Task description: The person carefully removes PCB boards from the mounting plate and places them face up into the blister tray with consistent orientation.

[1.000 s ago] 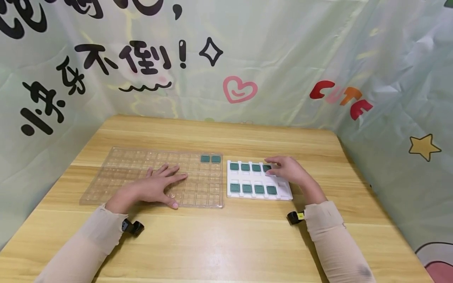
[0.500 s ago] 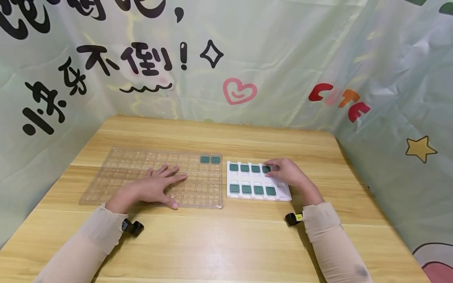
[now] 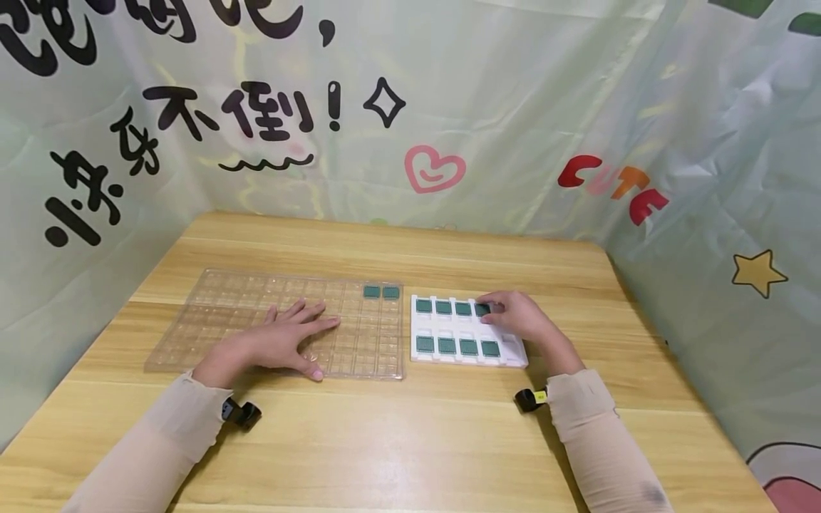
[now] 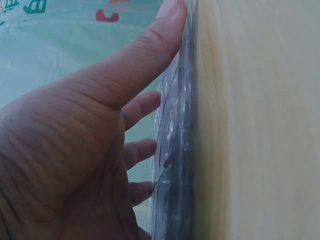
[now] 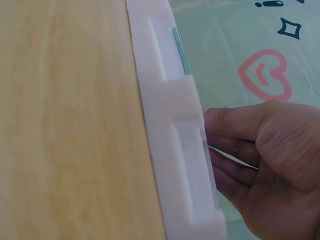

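The left hand (image 3: 272, 343) lay spread, palm down, on the clear tray (image 3: 372, 342). Just right of that, in the white tray (image 3: 465, 327), the right hand (image 3: 522, 315) pinched the back row's rightmost visible chip (image 3: 482, 310); a tilted lift might have snagged it or jolted the neighbouring chip (image 3: 463, 308).

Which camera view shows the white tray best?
The head view: it shows the white tray from above, with both rows of green chips, though the right hand covers part of it. The right wrist view shows only one edge, close up; the left wrist view doesn't show it.
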A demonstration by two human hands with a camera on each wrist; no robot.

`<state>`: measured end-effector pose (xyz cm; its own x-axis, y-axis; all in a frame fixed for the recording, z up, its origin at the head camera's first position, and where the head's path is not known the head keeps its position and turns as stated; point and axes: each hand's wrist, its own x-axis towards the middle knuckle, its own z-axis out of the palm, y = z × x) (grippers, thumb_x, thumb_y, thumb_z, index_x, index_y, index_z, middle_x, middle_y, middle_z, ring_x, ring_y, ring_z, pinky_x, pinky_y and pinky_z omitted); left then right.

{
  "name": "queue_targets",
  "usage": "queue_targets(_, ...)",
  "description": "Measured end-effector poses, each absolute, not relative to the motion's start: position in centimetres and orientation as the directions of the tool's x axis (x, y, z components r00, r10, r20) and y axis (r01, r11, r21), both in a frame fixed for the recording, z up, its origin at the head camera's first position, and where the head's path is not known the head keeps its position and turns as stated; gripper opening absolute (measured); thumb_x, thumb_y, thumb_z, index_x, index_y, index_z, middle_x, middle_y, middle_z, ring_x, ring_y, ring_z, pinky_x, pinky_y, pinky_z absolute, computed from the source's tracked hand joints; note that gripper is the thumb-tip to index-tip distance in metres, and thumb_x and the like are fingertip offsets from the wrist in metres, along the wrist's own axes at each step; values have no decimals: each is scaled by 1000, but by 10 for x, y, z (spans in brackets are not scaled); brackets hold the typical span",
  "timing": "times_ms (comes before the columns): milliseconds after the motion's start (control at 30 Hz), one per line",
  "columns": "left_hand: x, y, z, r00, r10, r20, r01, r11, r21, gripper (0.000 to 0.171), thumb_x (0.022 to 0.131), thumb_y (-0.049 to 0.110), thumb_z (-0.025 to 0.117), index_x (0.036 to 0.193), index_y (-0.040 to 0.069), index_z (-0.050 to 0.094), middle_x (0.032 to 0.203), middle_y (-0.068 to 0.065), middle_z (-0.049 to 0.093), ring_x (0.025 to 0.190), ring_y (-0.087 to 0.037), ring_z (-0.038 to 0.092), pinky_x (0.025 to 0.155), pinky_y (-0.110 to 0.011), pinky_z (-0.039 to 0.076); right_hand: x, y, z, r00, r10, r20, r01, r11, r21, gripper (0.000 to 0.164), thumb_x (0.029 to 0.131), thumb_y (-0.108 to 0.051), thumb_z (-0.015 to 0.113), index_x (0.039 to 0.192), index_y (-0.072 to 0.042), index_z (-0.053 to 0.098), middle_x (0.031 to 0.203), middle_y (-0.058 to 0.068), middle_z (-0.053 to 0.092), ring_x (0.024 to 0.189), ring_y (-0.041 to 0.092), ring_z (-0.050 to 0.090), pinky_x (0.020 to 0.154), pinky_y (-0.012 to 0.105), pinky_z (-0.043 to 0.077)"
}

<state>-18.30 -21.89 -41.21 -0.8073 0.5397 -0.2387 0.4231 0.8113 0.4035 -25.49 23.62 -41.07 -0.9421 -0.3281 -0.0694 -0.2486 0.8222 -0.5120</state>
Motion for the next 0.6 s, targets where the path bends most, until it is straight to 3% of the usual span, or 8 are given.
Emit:
queue_targets(167,-183,-219,-413,-807,539,-241,423,812,402,104,71,71,70,156,27,29,163,-13,8,145,-45,-3,103,-75,-6,-253,236,-410,-943,-326,-74,-244,824,-512,42,91,-22,71,131,-14,64,136,22,55,111,31,53,95,52,44)
queue_targets(400,-183,-219,-415,-808,539,-238,424,813,400,105,71,72,70,156,27,29,163,-13,8,145,-45,-2,103,-75,-5,-252,235,-410,-943,-324,-80,-239,824,-514,40,91,-22,71,130,-13,65,131,21,58,102,29,53,90,48,45)
queue_targets(600,-183,-220,-415,-809,539,-237,423,812,402,105,70,72,70,156,27,30,163,-13,9,145,-45,-2,103,-75,-6,-253,234,-409,-946,-313,-82,-226,822,-522,40,91,-21,72,129,-12,66,132,22,57,106,30,54,92,50,45)
